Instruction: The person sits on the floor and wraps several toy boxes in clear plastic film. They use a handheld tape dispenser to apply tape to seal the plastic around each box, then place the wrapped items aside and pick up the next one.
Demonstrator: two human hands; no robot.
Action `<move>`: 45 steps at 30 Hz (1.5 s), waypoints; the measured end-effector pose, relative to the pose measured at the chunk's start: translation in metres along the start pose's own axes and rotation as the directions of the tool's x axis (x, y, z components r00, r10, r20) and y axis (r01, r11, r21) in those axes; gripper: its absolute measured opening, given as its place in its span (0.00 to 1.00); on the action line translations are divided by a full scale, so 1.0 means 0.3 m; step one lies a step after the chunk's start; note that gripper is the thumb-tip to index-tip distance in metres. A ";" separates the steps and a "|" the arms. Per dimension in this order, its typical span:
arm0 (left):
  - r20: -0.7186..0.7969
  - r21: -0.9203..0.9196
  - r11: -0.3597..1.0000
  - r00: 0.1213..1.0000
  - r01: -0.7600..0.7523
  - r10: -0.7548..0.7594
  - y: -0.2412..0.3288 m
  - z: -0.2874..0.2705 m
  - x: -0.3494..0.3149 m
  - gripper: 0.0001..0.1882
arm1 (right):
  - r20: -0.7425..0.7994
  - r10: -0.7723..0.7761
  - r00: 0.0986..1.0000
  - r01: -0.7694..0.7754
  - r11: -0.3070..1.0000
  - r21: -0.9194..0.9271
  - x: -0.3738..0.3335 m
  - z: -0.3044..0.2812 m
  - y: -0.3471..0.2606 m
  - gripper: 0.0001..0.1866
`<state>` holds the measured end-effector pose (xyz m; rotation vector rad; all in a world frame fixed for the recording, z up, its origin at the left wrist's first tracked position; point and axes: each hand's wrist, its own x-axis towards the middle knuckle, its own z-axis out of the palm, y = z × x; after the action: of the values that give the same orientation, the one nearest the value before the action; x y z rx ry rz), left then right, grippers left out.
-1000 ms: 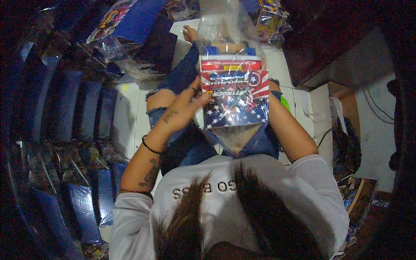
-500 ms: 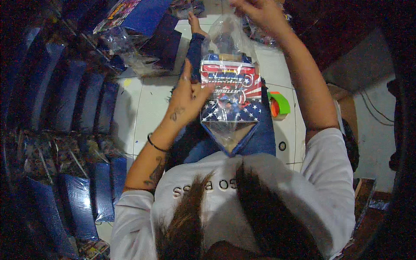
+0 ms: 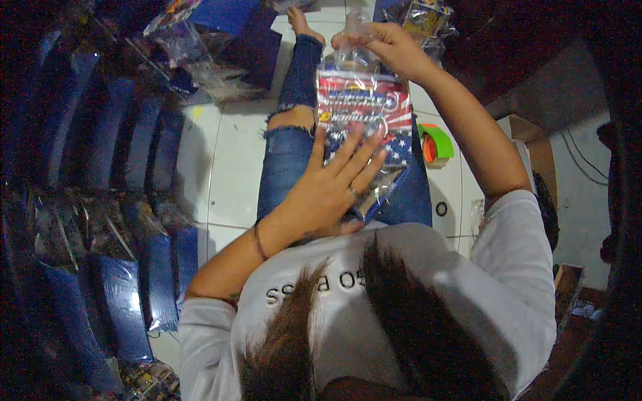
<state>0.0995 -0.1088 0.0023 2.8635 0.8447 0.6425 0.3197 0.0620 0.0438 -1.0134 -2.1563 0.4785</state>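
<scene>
A boxed toy [image 3: 364, 103], its card printed in red, white and blue with stars, sits in a clear plastic bag [image 3: 356, 59] over my lap. My left hand [image 3: 334, 180] lies on the lower front of the box, fingers spread across the starred part. Above it, my right hand [image 3: 394, 55] pinches the gathered mouth of the bag between thumb and fingers. The toy inside is mostly hidden by the card and the shine of the plastic.
On the tiled floor by my right thigh is a green and orange tape dispenser [image 3: 438, 146], with a small black wheel [image 3: 441, 209] nearer me. Rows of blue packages [image 3: 124, 311] line the left side. More wrapped packages [image 3: 424, 27] lie at the far side.
My left hand has moved from the box's left edge onto its lower front, fingers spread. My right hand has come down and nearer, and the bag's top is now bunched in it.
</scene>
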 end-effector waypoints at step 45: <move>0.054 -0.025 0.999 0.998 0.038 -0.037 -0.003 0.009 0.068 0.64 | 0.837 0.345 0.424 0.251 0.843 -0.475 0.230 -0.055 -0.754 0.15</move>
<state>0.1157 -0.0970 0.0073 2.8211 0.8737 0.5653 0.1823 -0.0256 0.2162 -1.2929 -3.4422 0.5230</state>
